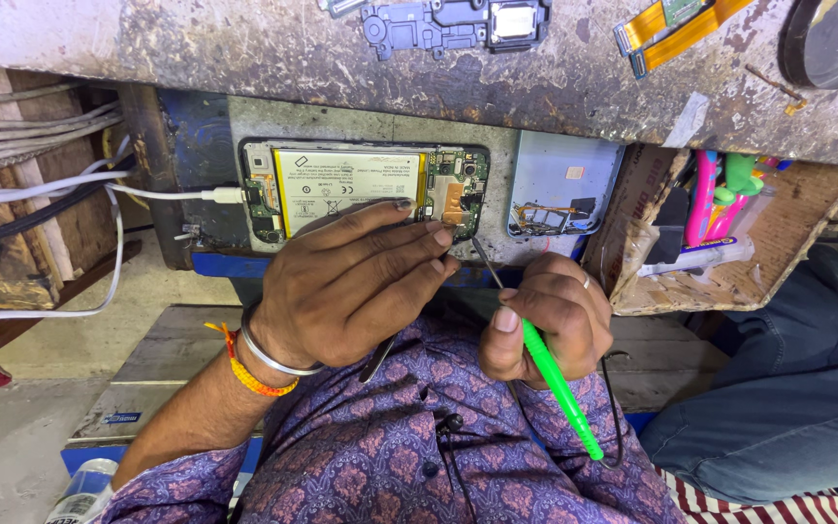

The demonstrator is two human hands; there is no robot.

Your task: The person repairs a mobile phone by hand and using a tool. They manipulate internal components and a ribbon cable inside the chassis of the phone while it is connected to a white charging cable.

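Note:
An opened smartphone (361,184) lies on a ledge with its back off, showing a yellow-green battery and a green circuit board. A white cable (172,194) is plugged into its left end. My left hand (351,286) rests over the phone's lower edge, fingers spread on the battery and board, with a thin metal piece (378,357) showing under the palm. My right hand (545,315) grips a green-handled tool (560,388), its thin metal tip pointing up toward the phone's right end. The phone's light blue back cover (560,180) lies just to the right.
A worn bench top (293,58) above holds a dark phone frame part (453,21), orange flex cables (676,24) and a round metal lid (831,39). An open cardboard box (729,281) with pink and green tools sits right. Another person's jeans-clad leg (788,388) is at the lower right.

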